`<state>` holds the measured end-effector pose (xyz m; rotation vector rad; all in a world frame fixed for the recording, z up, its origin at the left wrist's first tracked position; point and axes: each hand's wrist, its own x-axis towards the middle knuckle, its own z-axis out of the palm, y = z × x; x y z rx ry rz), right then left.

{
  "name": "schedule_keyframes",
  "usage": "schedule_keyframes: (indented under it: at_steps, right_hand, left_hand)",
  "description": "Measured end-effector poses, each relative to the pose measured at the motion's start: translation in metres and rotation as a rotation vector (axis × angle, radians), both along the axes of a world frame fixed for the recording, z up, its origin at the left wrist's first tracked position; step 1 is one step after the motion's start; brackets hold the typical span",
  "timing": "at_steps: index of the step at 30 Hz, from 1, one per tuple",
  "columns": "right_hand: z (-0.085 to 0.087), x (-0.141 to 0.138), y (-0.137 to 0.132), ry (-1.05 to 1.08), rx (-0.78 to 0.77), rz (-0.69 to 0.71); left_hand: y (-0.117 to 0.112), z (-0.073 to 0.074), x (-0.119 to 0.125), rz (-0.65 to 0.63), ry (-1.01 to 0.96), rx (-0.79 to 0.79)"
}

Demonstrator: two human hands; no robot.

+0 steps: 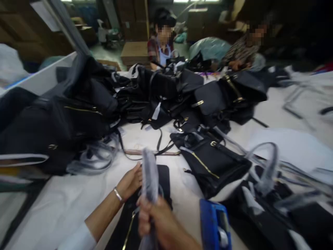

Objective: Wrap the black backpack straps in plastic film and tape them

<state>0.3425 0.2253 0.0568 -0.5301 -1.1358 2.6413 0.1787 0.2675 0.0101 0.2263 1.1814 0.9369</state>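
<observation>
My right hand [153,217] is closed around a blurred strap wrapped in clear plastic [150,173], which stands upright in front of me. My left hand [130,182], with a metal bangle on the wrist, rests its curled fingers on the edge of a flat black bag [163,177] lying on the white table [65,201]. A gold zip line runs down the bag's near part [128,231].
Heaps of black bags [78,111] cover the table's left and back. Another black bag with a gold zip [210,163] lies right of my hands, with plastic-wrapped straps [267,166] beyond. A blue object [214,222] sits at the near edge. Two people sit across the table.
</observation>
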Motion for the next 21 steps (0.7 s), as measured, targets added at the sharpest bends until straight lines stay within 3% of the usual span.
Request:
schedule_keyframes:
  at_steps: [2,3,5,7,8,11,14,17,19,21]
  right_hand:
    - [-0.014,-0.012,0.041,-0.128,-0.176,-0.392]
    - [-0.02,-0.016,0.064,-0.16,-0.187,-0.481]
    - [-0.029,-0.023,0.112,-0.201,-0.062,-0.53]
    - [-0.038,-0.027,0.159,-0.38,0.223,-0.611]
    - [-0.043,-0.027,0.179,-0.432,0.27,-0.637]
    - [-0.058,-0.023,0.209,-0.592,0.38,-0.697]
    - [-0.071,-0.003,0.176,-0.74,0.532,-0.751]
    - [-0.084,0.031,0.086,-0.924,0.906,-0.782]
    - [-0.094,0.051,0.012,-0.955,0.911,-0.628]
    - [-0.108,0.063,-0.052,-0.983,0.734,-0.55]
  left_hand:
    - [-0.033,0.002,-0.022,0.078,0.074,-0.036]
    - [-0.049,0.003,-0.028,0.088,0.133,-0.047]
    - [-0.08,0.002,-0.038,0.062,0.319,-0.083]
    - [-0.108,-0.004,-0.047,-0.003,0.558,-0.149]
    - [-0.121,-0.008,-0.051,-0.046,0.672,-0.166]
    - [-0.157,-0.021,-0.053,-0.198,0.887,-0.128]
    - [-0.183,-0.026,-0.04,-0.314,0.884,-0.08]
    - [-0.194,-0.024,-0.029,-0.35,0.865,-0.053]
    - [-0.197,-0.022,-0.027,-0.353,0.849,-0.047]
    - [-0.196,-0.023,-0.027,-0.362,0.823,-0.034]
